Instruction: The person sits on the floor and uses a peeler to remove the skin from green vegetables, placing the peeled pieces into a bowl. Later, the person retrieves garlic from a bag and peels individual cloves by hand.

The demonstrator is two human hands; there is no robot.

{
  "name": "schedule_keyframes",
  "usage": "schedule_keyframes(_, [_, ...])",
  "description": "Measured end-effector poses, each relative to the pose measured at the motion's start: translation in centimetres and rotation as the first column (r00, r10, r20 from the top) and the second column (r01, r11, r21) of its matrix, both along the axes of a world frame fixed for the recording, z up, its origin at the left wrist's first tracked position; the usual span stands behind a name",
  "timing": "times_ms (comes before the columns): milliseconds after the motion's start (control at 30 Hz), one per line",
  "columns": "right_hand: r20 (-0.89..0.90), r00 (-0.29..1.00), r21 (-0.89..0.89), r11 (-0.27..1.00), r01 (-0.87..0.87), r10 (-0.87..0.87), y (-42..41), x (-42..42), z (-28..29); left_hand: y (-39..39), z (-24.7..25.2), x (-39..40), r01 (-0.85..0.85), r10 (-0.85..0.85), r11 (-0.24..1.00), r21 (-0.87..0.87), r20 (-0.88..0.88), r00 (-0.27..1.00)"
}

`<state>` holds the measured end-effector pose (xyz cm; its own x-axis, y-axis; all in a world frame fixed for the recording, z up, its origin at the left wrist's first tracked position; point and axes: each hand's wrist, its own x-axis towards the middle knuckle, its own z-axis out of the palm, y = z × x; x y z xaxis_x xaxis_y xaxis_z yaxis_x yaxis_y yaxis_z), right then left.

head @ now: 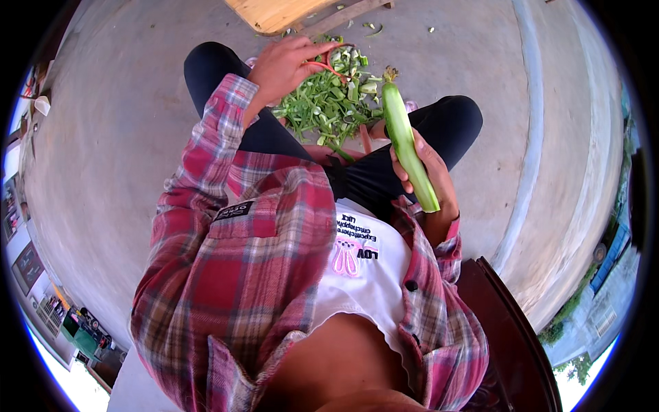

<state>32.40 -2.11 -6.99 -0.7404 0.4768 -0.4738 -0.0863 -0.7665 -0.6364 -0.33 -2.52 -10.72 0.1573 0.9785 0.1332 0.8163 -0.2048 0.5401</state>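
Observation:
My left hand (288, 64) is at the upper left, its fingers closed on a red-orange peeler (328, 66). The peeler is held over a loose heap of green peelings and cut pieces (324, 105) between my legs. In my right hand (435, 159) is a long green gourd (406, 139), gripped around its lower half and tilted. Its near end is cut flat, and a withered brown tip (391, 73) is at the far end. Much of its surface is pale and stripped, with darker green skin along one side. The peeler and gourd are apart.
A low wooden board or stool (280, 13) stands past the heap, with scraps on the concrete floor (437, 62) around it. My bent knees (216, 59) flank the peelings. A dark red wooden piece of furniture (507, 329) is at my right side.

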Motion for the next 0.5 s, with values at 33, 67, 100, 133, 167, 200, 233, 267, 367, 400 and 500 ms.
schedule_keyframes(33, [0.004, 0.999, 0.023, 0.999, 0.032, -0.032, -0.2, -0.1, 0.1, -0.2, 0.5, 0.7, 0.048, -0.049, 0.999, 0.018, 0.011, 0.999])
schedule_keyframes(67, [0.034, 0.999, 0.026, 0.999, 0.033, -0.033, -0.3, -0.1, 0.0, -0.8, 1.1, 2.0, 0.096, -0.096, 0.995, 0.036, 0.022, 0.995])
schedule_keyframes(100, [0.069, 0.997, 0.032, 0.999, 0.036, -0.038, -0.3, -0.2, 0.1, -1.0, 1.8, 3.2, 0.145, -0.148, 0.988, 0.058, 0.036, 0.988])
schedule_keyframes(133, [0.097, 0.994, 0.035, 0.999, 0.037, -0.04, -0.3, -0.2, -0.2, -1.3, 1.8, 4.1, 0.18, -0.183, 0.978, 0.104, 0.02, 0.983])
schedule_keyframes(167, [0.091, 0.996, 0.004, 1.0, 0.022, -0.022, -0.2, -0.2, -0.6, -1.7, 2.2, 5.1, 0.235, -0.237, 0.964, 0.124, 0.0, 0.971])
schedule_keyframes(200, [0.093, 0.996, -0.027, 1.0, 0.008, -0.006, -0.1, -0.1, -1.0, -2.1, 2.8, 6.2, 0.291, -0.292, 0.946, 0.145, -0.011, 0.956])
schedule_keyframes(233, [0.089, 0.996, -0.06, 0.998, -0.01, 0.016, -0.1, 0.1, -1.3, -2.6, 3.2, 7.2, 0.341, -0.341, 0.926, 0.162, -0.029, 0.94])
schedule_keyframes(267, [0.034, 0.999, -0.085, 0.996, -0.036, 0.039, 0.0, 0.4, -1.2, -3.0, 3.2, 8.0, 0.376, -0.36, 0.891, 0.255, -0.108, 0.927])
schedule_keyframes(367, [-0.039, 0.997, -0.097, 0.993, -0.072, 0.069, 0.0, 0.4, -0.7, -2.0, 2.2, 6.3, 0.369, -0.345, 0.898, 0.241, -0.138, 0.928])
schedule_keyframes(400, [0.01, 0.999, -0.058, 0.998, -0.031, 0.032, -0.5, 0.3, -0.2, -1.0, 1.8, 5.2, 0.34, -0.294, 0.92, 0.193, -0.23, 0.928])
schedule_keyframes(500, [-0.056, 0.997, -0.056, 0.997, -0.062, 0.059, -0.6, 0.8, -0.5, -0.3, 0.1, 0.7, 0.177, -0.136, 0.979, 0.099, -0.329, 0.935])
